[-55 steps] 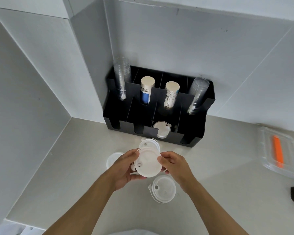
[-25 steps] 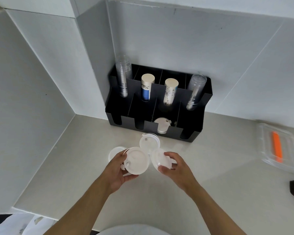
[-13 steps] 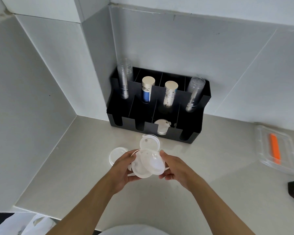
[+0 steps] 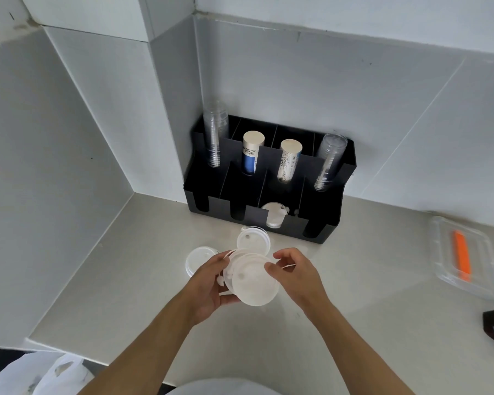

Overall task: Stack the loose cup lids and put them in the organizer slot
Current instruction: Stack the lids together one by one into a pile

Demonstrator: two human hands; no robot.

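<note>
— Since the last look, what changed?
— Right hand [image 4: 295, 273] brought its lid onto the stack of lids [image 4: 251, 279]; both grips closed on it above the counter [image 4: 354, 309].
— Step?
— Stacking. Two loose lids [image 4: 253, 240] remained; organizer slot [image 4: 274, 216] next.

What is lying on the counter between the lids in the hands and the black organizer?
In the head view, one loose lid lies on the counter between the held lids and the organizer. The rest of that stretch is bare.

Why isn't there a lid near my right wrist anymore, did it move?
Yes. It left the counter and now sits in the lid stack both hands hold, nearer the black organizer.
</note>
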